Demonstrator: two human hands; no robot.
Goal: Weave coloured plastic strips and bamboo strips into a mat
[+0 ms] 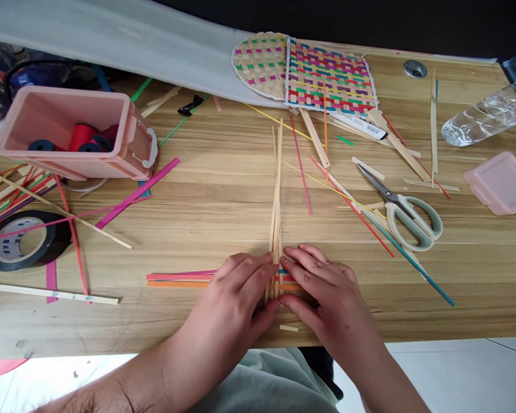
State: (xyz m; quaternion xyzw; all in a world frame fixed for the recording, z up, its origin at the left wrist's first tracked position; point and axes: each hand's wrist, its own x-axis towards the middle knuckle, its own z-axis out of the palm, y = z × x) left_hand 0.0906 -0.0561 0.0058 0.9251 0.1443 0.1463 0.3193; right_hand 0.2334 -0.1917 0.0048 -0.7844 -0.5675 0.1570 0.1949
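Observation:
On the table near its front edge lies a small weave of bamboo strips (276,287). Its plain upright strips (277,201) run away from me, nearly parallel and crossing slightly at the far end. Pink, red and orange cross strips (178,279) stick out to the left. My left hand (236,292) grips the weave's left side, fingers bent and thumb below. From the right, my right hand (329,289) holds the other side between fingertips and thumb. Both hands partly cover the crossings. A short offcut (289,328) lies just below.
Scissors (402,209) lie to the right among loose strips, with a pink lid (501,183) and water bottle (485,115) beyond. At left are a pink box (69,163) with thread spools and black tape (60,244). Two woven mats (331,77) (258,66) lie at the back.

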